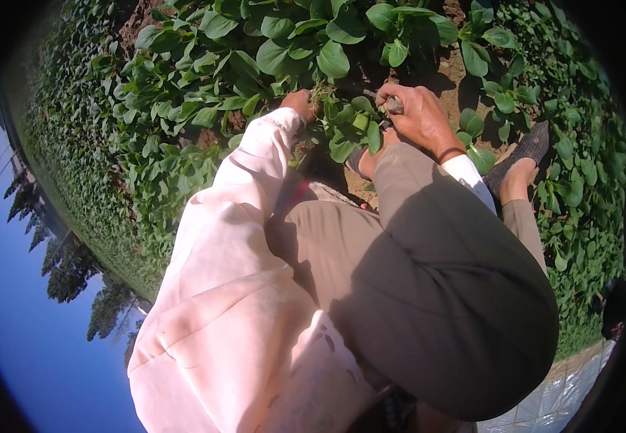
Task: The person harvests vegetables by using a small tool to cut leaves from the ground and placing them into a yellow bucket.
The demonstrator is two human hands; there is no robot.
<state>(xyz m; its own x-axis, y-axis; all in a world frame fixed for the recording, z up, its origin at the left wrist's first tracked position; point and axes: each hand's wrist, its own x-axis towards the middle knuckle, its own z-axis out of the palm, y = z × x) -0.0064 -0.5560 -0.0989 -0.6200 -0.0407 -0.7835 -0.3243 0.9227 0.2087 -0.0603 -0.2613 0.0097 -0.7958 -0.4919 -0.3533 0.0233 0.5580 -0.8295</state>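
Observation:
My left hand (300,105), coming out of a pale pink sleeve, is closed low among the plants around a clump of thin green stems (321,94). Leaves partly cover its fingers. My right hand (422,121) is wrapped around the rounded handle (395,105) of a hand tool. A short dark length of the tool points toward my left hand; its working end is hidden, so I cannot tell its exact kind. Between the two hands stands a low leafy green plant (342,137). Broad-leaved greens (333,59) grow just beyond both hands.
My bent knee (428,187) in grey-brown trousers rises close to my right hand. A dark shoe (521,155) rests among plants on the right. Brown soil (446,79) shows between the rows. Dense greens (139,137) spread left; shiny sheeting (558,397) lies at the lower right.

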